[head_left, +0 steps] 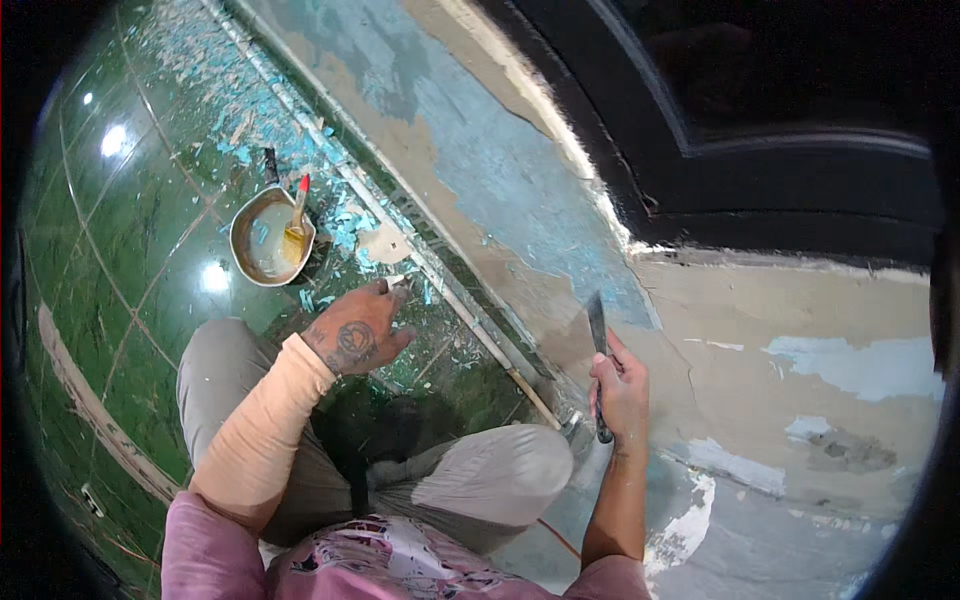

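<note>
My right hand (pixel 622 392) is wrapped round the dark handle of a putty knife (pixel 598 318), its blade up against the wall where a blue paint patch (pixel 520 215) meets bare tan plaster. Low over the floor, my left hand (pixel 358 328) is open, with thumb and forefinger apart. A small whitish flake (pixel 395 281) shows by its fingertips; whether it touches them I cannot tell. Beyond that hand stands a round pan (pixel 240 252) holding cloudy liquid. A paintbrush (pixel 297 225) with a red-tipped handle and yellowish bristles rests in it.
Blue paint scrapings (pixel 255 110) litter the green tiled floor (pixel 110 250) along the wall's foot. A pale pipe (pixel 400 235) runs along the skirting. The dark framed panel (pixel 700 195) borders the wall above. My bent knees (pixel 500 475) lie between my arms.
</note>
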Tool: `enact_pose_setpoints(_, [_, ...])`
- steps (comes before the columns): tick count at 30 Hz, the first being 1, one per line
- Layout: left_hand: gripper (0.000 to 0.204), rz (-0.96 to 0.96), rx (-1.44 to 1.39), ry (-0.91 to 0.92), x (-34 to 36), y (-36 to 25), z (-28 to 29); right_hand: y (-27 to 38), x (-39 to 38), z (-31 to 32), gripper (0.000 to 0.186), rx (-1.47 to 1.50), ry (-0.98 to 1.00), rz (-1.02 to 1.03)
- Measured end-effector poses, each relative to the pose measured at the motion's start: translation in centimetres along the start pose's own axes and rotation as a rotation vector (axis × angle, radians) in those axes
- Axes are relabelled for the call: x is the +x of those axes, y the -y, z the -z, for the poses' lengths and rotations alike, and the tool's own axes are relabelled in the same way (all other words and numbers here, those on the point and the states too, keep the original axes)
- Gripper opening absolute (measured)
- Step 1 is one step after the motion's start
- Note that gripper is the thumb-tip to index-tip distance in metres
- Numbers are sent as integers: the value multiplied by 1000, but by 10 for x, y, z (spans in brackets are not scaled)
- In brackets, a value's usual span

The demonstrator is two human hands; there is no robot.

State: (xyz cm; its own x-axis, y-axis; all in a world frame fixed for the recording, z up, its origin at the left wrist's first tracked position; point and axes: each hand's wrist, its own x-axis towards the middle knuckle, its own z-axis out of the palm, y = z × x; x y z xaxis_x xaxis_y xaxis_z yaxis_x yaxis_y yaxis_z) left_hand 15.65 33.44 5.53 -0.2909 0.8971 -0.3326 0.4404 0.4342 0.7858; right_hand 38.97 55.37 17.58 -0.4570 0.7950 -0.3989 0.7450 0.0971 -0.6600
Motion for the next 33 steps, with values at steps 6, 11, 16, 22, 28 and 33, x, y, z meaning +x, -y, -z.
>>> enact_pose_setpoints(6, [51,-71,82,22,0,-8,-9,17,1,1,43,-127,-6,-56])
enact_pose_setpoints(11, [55,-92,99,12,-4,-10,-15,4,3,21,43,-12,52,-47])
enact_pose_setpoints(16, [54,-57,96,44,-11,-11,-9,0,4,18,43,-71,42,-54])
enact_pose_setpoints(22, [53,-75,116,28,-10,-7,-11,7,22,18,43,-65,142,-30])
enact_pose_setpoints(28, [53,-33,56,-3,-21,-2,-6,-14,29,-15,42,-103,49,40])
enact_pose_setpoints(33, [52,-16,44,-89,-27,0,10,-8,29,-6,41,-38,49,49])
